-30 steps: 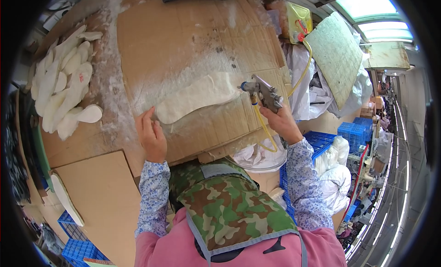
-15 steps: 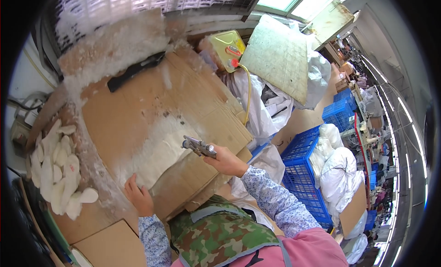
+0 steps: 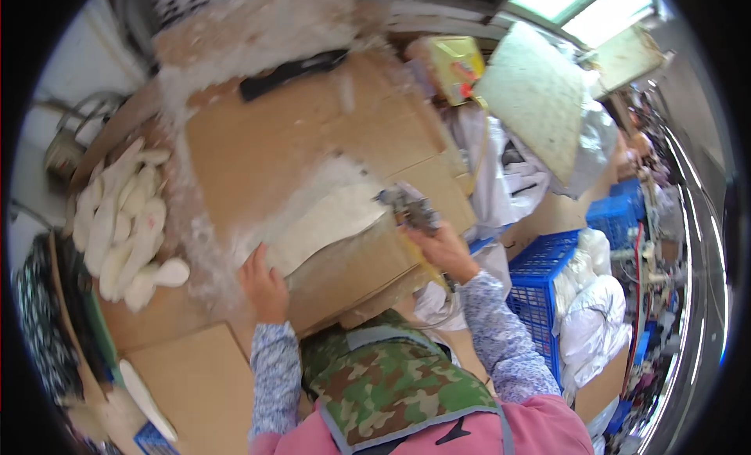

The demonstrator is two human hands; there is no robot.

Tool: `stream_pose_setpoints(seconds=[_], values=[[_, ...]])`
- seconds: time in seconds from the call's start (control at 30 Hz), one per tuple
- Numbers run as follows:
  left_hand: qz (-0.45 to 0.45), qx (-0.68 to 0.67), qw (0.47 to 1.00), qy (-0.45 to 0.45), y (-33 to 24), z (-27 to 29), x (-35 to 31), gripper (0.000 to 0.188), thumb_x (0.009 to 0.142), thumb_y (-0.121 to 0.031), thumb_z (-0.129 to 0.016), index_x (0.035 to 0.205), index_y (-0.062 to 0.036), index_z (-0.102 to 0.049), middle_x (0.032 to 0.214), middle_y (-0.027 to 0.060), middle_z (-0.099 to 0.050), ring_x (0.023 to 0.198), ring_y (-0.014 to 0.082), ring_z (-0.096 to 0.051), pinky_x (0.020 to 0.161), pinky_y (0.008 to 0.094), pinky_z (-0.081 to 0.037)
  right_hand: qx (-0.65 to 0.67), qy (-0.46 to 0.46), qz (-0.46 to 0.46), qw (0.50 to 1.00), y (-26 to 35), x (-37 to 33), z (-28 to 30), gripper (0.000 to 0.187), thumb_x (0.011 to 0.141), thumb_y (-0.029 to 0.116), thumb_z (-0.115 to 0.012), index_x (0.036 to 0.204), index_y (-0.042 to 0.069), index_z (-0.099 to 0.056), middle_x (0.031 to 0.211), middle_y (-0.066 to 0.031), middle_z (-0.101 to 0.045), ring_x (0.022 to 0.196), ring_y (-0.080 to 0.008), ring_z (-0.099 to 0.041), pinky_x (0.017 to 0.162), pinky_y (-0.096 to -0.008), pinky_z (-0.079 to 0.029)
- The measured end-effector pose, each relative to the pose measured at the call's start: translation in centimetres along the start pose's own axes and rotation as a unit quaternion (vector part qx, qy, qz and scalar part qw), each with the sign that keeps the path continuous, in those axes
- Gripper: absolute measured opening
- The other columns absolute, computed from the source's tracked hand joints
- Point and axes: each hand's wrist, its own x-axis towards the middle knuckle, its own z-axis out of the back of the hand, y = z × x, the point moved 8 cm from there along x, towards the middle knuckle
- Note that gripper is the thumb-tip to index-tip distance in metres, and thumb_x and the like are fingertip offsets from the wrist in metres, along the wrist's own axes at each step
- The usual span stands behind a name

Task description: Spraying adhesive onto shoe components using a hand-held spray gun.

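Note:
My right hand (image 3: 440,248) grips a metal spray gun (image 3: 411,208), its nozzle turned to the left above the cardboard (image 3: 313,154). Beneath it lies a long cream-white sheet piece (image 3: 328,224) with curved edges, shaped somewhat like an insole. My left hand (image 3: 264,284) rests at the left end of that piece with its fingers stretched out; whether the fingertips press on it I cannot tell. Motion blurs the gun and the right fingers. To the left, several white insole-like pieces (image 3: 125,220) lie in a loose heap.
A dark bar (image 3: 293,73) lies along the cardboard's far edge. At the back right stand a yellow can (image 3: 454,68) with a hose, a pale board (image 3: 540,103) and white sacks. A blue crate (image 3: 540,291) with white bags stands right. Another cardboard sheet (image 3: 192,377) lies front left.
The whole view has shifted, so the bench appears farther right. The spray gun has turned and now blurs near the white piece's right end. My left hand stays by its left end.

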Motion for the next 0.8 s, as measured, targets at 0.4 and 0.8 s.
stream_pose_setpoints(seconds=[0.4, 0.8], values=[[0.106, -0.132, 0.983, 0.072, 3.6, -1.9, 1.6, 0.034, 0.074, -0.002, -0.049, 0.107, -0.0017, -0.058, 0.09, 0.0106, -0.063, 0.083, 0.0263, -0.059, 0.073, 0.0333, -0.046, 0.057, -0.03, -0.035, 0.997, -3.9, -3.1, 4.3, 0.023, 0.091, 0.018, -0.058, 0.107, 0.002, -0.063, 0.072, 0.001, -0.061, 0.042, -0.0024, -0.037, 0.039, -0.0199, -0.028], [0.254, -0.587, 0.748, 0.179, -6.3, 5.1, 2.7, 0.043, 0.078, -0.007, -0.049, 0.118, 0.0072, -0.052, 0.107, 0.0122, -0.061, 0.101, 0.0194, -0.059, 0.09, 0.0318, -0.048, 0.082, -0.001, -0.026, 0.996, -5.8, -2.6, 4.8, 0.026, 0.091, 0.013, -0.056, 0.114, 0.001, -0.059, 0.093, -0.0034, -0.067, 0.044, -0.0016, -0.035, 0.039, -0.0196, -0.028]])
